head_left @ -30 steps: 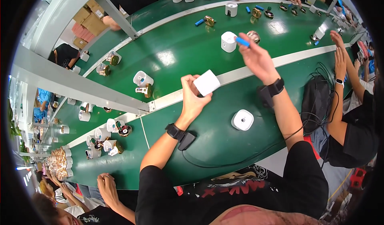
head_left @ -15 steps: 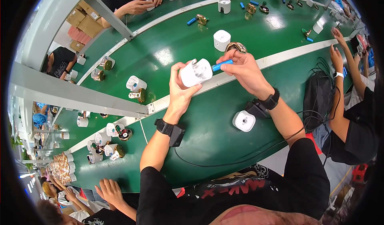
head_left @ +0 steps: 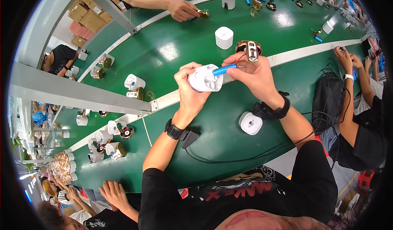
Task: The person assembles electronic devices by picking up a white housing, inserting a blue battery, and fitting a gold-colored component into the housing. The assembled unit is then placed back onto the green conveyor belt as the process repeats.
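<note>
At inspection, the left hand (head_left: 191, 92) was closed around a white plastic housing (head_left: 204, 79), held raised above the green conveyor belt (head_left: 172, 46) with its open, ribbed inside turned up toward the camera. The right hand (head_left: 256, 74) pinched a small blue cylinder (head_left: 224, 70) between thumb and forefinger, its inner end touching the housing's upper edge; the remaining fingers were curled and held nothing else that could be made out. A copper-coloured coil part (head_left: 248, 49) lay on the belt just beyond the housing, partly behind the right hand's fingers. A capped white housing (head_left: 224, 38) stood farther beyond the held housing, and a second white unit (head_left: 250, 123) rested nearer the person, below and right of it. Another worker's hand (head_left: 182, 10) worked well beyond the housing, across the belt.

Judgement: the step in hand appeared to be fitting the blue cylinder into the housing. The next move would call for lining the cylinder up with its seat and pressing it level, the left hand keeping the housing steady
</note>
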### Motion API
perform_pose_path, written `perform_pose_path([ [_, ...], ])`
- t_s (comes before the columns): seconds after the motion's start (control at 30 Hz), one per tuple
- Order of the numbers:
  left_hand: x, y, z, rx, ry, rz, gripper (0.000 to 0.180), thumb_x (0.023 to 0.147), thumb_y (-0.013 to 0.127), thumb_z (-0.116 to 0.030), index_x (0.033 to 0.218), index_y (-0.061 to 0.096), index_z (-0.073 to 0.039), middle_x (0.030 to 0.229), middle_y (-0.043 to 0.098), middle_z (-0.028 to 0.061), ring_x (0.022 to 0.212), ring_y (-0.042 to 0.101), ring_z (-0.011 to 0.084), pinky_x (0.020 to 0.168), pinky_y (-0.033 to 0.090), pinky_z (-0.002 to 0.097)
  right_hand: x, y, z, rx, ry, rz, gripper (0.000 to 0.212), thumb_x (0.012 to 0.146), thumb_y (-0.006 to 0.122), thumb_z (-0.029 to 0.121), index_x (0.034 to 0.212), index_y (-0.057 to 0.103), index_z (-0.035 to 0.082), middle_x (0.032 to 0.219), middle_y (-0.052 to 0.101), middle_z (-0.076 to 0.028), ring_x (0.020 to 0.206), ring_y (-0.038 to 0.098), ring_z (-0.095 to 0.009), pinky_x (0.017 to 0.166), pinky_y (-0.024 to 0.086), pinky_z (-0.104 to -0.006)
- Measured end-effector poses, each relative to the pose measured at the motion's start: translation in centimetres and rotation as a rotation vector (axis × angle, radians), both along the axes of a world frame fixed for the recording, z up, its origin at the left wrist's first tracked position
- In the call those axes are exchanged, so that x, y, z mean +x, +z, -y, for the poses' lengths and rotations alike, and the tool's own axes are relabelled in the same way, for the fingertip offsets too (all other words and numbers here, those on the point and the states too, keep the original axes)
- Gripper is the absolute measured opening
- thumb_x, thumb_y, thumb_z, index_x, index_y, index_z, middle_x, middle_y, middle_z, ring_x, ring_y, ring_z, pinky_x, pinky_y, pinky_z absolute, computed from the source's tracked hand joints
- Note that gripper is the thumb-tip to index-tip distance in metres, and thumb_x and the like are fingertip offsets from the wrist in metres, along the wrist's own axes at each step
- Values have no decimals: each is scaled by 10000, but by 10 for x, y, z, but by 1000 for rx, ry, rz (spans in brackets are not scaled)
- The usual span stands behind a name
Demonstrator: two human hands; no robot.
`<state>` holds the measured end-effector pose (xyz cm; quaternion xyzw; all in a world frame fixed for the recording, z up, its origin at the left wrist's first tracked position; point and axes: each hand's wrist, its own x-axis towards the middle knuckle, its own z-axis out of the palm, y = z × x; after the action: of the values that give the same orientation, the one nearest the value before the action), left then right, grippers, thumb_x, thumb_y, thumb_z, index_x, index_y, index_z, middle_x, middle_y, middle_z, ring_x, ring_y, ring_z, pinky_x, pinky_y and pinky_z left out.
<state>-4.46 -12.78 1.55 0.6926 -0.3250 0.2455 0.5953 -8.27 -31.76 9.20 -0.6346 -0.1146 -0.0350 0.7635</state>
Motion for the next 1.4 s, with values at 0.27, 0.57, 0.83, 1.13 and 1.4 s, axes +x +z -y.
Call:
perform_pose_path([
  [0.27,-13,17,-9,305,279,18,813,631,837,5,1319,403,-28,1227,386,198,1129,466,353,939,436,444,-6,2,-7,-12,64,106,153,845,633,-52,994,625,-82,965,630,-114,816,625,-161,682,535,-285],
  [0.57,-10,14,-15,335,261,205,850,639,814,31,1365,375,-26,1261,321,166,1179,423,363,977,431,463,-11,5,-4,-196,75,3,162,830,647,-76,992,649,-79,942,636,-108,779,636,-160,681,542,-266],
  [0.83,-6,16,-13,265,190,321,787,613,791,77,1303,432,-37,1243,345,167,1170,443,356,994,436,460,-5,3,-8,-184,135,59,176,754,709,-93,920,663,-53,929,656,-94,745,636,-147,692,542,-274],
  [1.13,-9,19,-9,155,-21,194,693,607,745,99,1213,427,-6,1209,507,200,1118,492,380,941,441,443,-7,-2,-9,-362,78,-247,91,807,717,26,852,665,-34,737,643,-42,599,589,-85,527,488,-228],
  [1.4,-7,8,-16,208,22,101,678,617,718,119,1209,410,0,1199,507,196,1107,489,383,924,442,444,8,-14,-13,-615,60,-313,201,828,732,124,728,651,-30,556,586,-31,453,535,-71,415,412,-211],
])
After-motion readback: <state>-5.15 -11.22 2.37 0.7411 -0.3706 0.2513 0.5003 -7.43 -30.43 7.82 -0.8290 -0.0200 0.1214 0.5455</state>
